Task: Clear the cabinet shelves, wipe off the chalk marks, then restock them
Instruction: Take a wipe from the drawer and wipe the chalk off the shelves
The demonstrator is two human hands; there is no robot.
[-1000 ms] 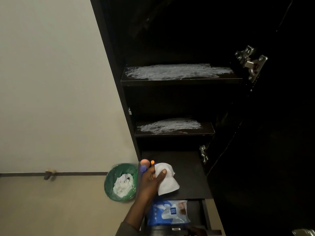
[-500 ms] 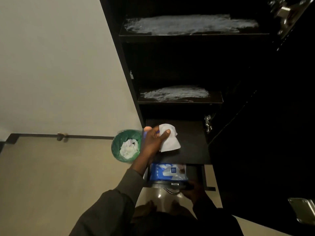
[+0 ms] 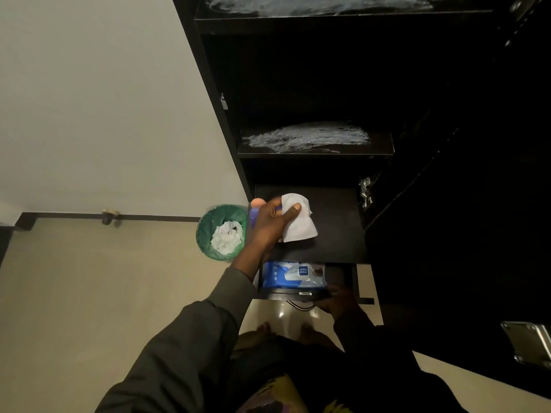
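My left hand (image 3: 272, 225) pinches a white wipe (image 3: 298, 222) just above the left part of the lowest dark shelf (image 3: 334, 234) of the black cabinet. The middle shelf (image 3: 381, 146) carries a broad white chalk smear (image 3: 307, 140), and the top shelf (image 3: 343, 23) is chalked too. A blue pack of wet wipes (image 3: 293, 274) lies in the open drawer (image 3: 343, 278) under the lowest shelf. My right hand (image 3: 337, 299) is at the drawer's front edge; in the dark its grip is unclear.
A green bin (image 3: 222, 232) with crumpled white wipes stands on the floor left of the cabinet. The open cabinet door (image 3: 462, 234) with metal hinges (image 3: 365, 192) fills the right side. A purple and orange object (image 3: 255, 211) peeks out behind my left hand.
My view has tilted downward, so the shelves sit higher in the frame and my arms and feet show. My left hand stays over the lowest shelf with the wipe.
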